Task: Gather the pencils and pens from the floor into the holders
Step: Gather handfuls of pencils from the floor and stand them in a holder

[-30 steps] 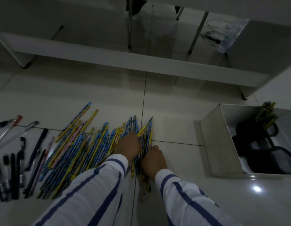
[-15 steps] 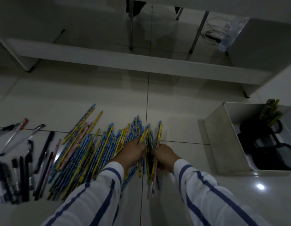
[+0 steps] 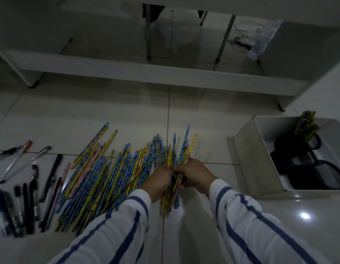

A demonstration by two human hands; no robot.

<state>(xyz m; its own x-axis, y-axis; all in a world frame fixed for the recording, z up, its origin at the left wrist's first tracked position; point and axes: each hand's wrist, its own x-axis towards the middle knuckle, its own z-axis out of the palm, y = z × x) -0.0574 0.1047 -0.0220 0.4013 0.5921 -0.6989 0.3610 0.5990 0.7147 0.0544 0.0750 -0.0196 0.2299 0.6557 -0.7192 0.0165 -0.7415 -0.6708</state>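
A wide pile of blue and yellow pencils (image 3: 108, 174) lies spread on the tiled floor. At its right edge my right hand (image 3: 193, 176) and my left hand (image 3: 159, 180) are both closed around a bundle of pencils (image 3: 181, 149), lifted at an angle with the tips fanning upward. Dark pens (image 3: 26, 202) lie in a row at the far left. At the right stands a white box (image 3: 247, 159) with black mesh holders (image 3: 329, 176) inside; one holder at the back (image 3: 315, 141) has several pencils standing in it.
A long white shelf board (image 3: 146, 71) runs across the floor behind the pencils. Metal chair legs (image 3: 148, 35) and a plastic bag (image 3: 260, 42) are beyond it. A white cabinet side (image 3: 317, 96) rises at the right, behind the box.
Both hands have closed together on a bundle at the pile's right edge and raised it off the floor. The bundle's tips now fan out higher than before.
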